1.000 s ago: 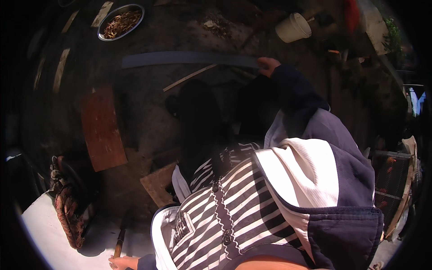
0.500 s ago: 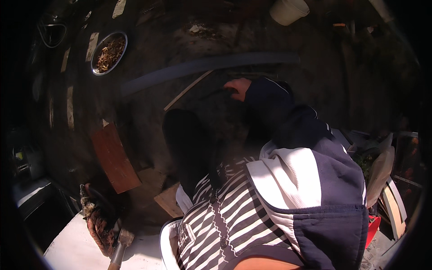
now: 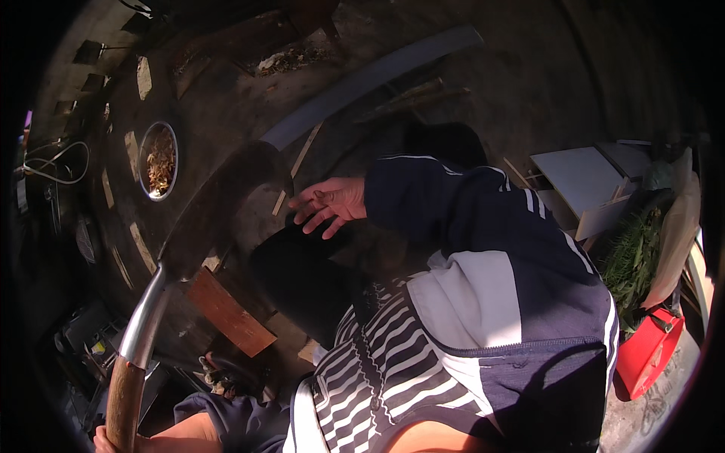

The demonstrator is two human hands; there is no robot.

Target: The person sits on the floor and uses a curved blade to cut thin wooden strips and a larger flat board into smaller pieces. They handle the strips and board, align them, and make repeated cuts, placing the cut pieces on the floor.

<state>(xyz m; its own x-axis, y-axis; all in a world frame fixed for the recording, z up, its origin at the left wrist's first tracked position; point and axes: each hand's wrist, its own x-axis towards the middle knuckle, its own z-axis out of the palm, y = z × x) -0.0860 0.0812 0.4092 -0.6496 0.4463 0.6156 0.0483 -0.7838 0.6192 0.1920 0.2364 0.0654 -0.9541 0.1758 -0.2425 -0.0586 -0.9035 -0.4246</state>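
Note:
My left hand (image 3: 106, 439) grips the wooden handle of a billhook (image 3: 204, 215) at the lower left edge. Its silver socket leads up to a broad, dark, hooked blade, raised over the ground. My right hand (image 3: 332, 205) is in front of me above my dark-clad knee, fingers spread and slightly bent, with nothing in it. Close by that hand lies a thin wooden stick (image 3: 306, 160). Beyond the blade tip stretches a long, grey-blue, flat strip (image 3: 377, 74), its near end partly behind the blade.
At the left sits a metal bowl (image 3: 159, 162) of wood chips. A reddish-brown board (image 3: 230, 313) lies below the blade. To my right are pale panels (image 3: 578, 180), green foliage (image 3: 638, 260) and a red bag (image 3: 651, 353). A looped cable (image 3: 64, 170) lies far left.
The billhook has come up from the lower left, its blade now in full view. My right hand has drawn back toward me and its fingers have spread. The view has shifted.

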